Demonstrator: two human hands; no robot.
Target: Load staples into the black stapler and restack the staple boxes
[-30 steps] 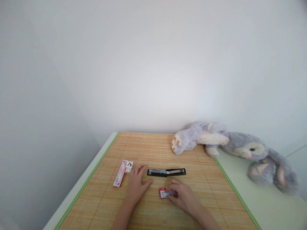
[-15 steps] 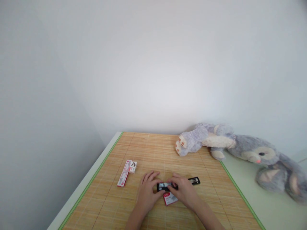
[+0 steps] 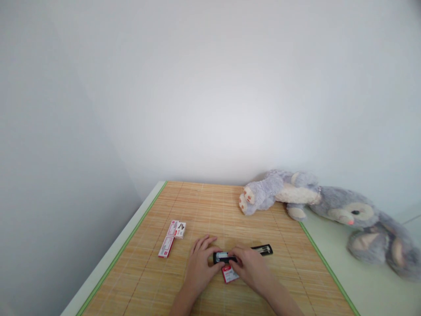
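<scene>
A black stapler (image 3: 225, 259) lies opened out flat on the bamboo mat, a pale metallic strip showing in its left part. My left hand (image 3: 201, 263) has thumb and index finger around the stapler's left end, while its other fingers stretch out over the mat. Over the stapler's middle, my right hand (image 3: 249, 263) is closed, with thumb and fingertips on its two long sides. Whether a small piece is pinched there too is hidden. Just below the stapler lies a red and white box (image 3: 230, 274), partly covered by my right hand.
To the left, several small red and white boxes (image 3: 166, 245) lie together on the bamboo mat (image 3: 197, 202). A grey plush rabbit (image 3: 297, 193) lies along the back right, over the mat and the pale table top (image 3: 362, 281). A white wall (image 3: 210, 96) stands behind.
My right hand has slid slightly left along the stapler, its fingers lower on it. My left hand stays at the stapler's end. The whole view has shifted a little.
</scene>
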